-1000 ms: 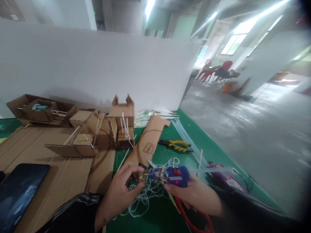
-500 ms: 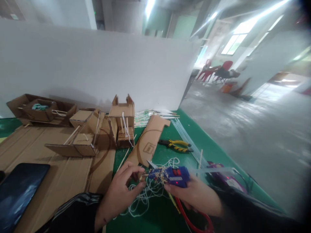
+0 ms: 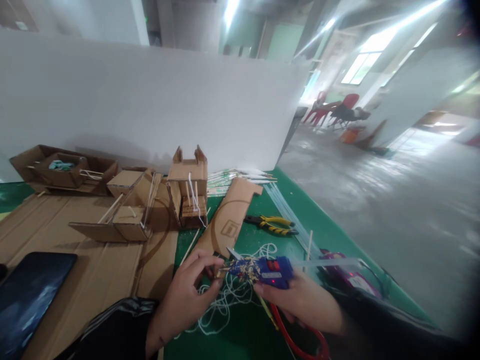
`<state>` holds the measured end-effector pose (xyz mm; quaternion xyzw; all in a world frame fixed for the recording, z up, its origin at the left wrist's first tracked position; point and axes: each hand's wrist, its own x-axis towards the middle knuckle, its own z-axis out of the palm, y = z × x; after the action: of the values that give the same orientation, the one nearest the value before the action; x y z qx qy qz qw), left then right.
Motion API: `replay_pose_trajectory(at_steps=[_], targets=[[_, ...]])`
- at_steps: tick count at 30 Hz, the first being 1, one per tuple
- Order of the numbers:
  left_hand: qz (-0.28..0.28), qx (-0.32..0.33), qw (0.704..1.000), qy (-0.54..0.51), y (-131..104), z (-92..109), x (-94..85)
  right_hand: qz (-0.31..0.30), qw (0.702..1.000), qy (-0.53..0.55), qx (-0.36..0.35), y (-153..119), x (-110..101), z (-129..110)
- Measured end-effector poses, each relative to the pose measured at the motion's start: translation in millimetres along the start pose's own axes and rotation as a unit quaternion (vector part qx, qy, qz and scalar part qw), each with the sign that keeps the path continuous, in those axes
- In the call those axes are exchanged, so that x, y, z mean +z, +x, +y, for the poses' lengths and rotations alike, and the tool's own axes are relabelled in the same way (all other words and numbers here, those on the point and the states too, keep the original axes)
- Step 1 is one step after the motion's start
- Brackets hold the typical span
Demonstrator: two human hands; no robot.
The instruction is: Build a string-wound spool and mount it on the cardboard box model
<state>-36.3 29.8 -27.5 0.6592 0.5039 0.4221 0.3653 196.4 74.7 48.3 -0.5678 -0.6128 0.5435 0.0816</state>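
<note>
My right hand is wrapped round a blue hot glue gun, whose red light is lit and whose barrel is crusted with bits. A clear glue stick sticks out of its back. The nozzle points left at a small cardboard piece pinched in the fingers of my left hand; whether they touch I cannot tell. Below both hands lies a tangle of white string. Red-handled scissors are partly hidden under my right hand.
Yellow-black pliers and a cardboard strip lie ahead on the green table. Cardboard constructions with sticks and string stand at the back and left. A dark phone-like slab rests on cardboard at left. Clear glue sticks lie at right.
The small cardboard piece in my left fingers has tilted slightly against the nozzle. Otherwise both hands and the glue gun stay almost in place.
</note>
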Motion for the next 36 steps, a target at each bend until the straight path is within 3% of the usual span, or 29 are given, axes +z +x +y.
replay_pose_trajectory(at_steps=[19, 29, 36], targets=[[-0.002, -0.029, 0.999, -0.023, -0.9, -1.2, -0.3, 0.001, 1.000, -0.005, 0.018, -1.0, 1.0, -1.8], [0.000, -0.004, 1.000, -0.016, -1.3, 2.4, -0.5, 0.007, 1.000, -0.014, 0.018, -4.6, -0.9, -7.5], [0.014, -0.032, 0.999, -0.042, -1.2, -2.9, 2.3, 0.006, 0.999, -0.011, 0.033, -5.0, -0.7, -7.5]])
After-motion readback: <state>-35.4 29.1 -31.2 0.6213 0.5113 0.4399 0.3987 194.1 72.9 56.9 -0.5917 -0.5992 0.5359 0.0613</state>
